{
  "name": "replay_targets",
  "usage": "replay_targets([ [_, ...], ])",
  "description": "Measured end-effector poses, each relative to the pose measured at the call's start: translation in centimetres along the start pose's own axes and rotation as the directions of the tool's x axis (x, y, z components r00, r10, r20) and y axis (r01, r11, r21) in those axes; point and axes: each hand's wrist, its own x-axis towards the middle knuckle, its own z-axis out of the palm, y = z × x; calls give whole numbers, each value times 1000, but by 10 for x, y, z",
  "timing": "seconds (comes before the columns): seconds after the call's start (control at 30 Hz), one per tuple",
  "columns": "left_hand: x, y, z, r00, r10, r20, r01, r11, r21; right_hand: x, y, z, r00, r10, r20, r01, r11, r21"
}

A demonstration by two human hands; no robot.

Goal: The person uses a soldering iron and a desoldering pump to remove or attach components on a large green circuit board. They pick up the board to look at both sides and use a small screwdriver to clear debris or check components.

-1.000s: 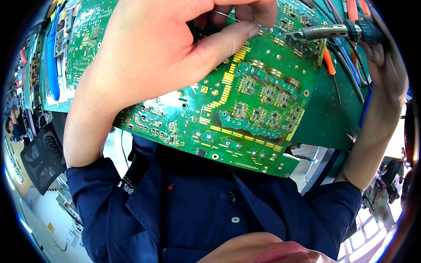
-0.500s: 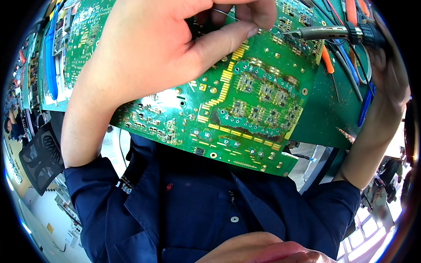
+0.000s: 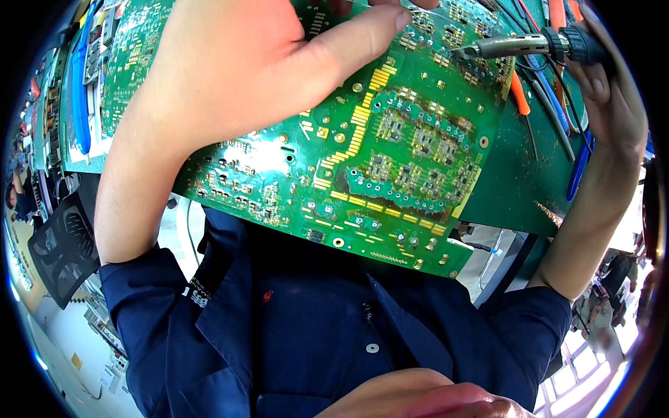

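A large green circuit board [image 3: 327, 230] with gold pads and many small parts lies in front of me, its near edge over the table's edge. My right hand [image 3: 613, 104] is closed around the dark handle of a soldering iron [image 3: 512, 47]. The iron's tip is at the small parts on the board's upper right; whether it touches cannot be made out. My left hand [image 3: 237, 76] reaches over the board's upper left, thumb and fingers closed on a thin solder wire [image 3: 421, 10]. The top edge of the picture cuts off its fingertips.
An orange-handled screwdriver [image 3: 519, 94] and blue-handled tools [image 3: 580, 167] lie on the green mat [image 3: 498, 198] right of the board. Another blue tool [image 3: 81, 97] lies at far left. A black chair [image 3: 66, 240] stands beyond the left arm. Cables run near the iron.
My left hand has shifted a little up and away, with its fingertips now mostly out of the picture. The iron's handle has moved slightly up and left, its tip nearly in place.
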Motion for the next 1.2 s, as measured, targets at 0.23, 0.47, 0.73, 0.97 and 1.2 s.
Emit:
replay_targets([
  [0.23, -3, 4, 6, 998, -51, -40, 53, 998, 30, 0, 2, 0, 1000, 5, 1, -5, 1000, -3],
  [0.47, -2, 2, 4, 999, -45, -18, 45, 999, 20, 0, 1, -1, 1000, 6, 5, -6, 1000, -9],
  [0.73, -3, 3, 2, 994, -109, -10, 109, 994, -17, -2, 0, -3, 1000, 8, 4, -8, 1000, -19],
  [0.97, 4, 17, -3, 995, -79, 53, 73, 992, 106, -3, 0, -3, 1000, 13, 8, -12, 1000, -23],
  [1.2, 2, 10, -1, 987, -163, 5, 163, 984, -70, -3, -1, -1, 1000, 18, 13, -18, 999, -28],
])
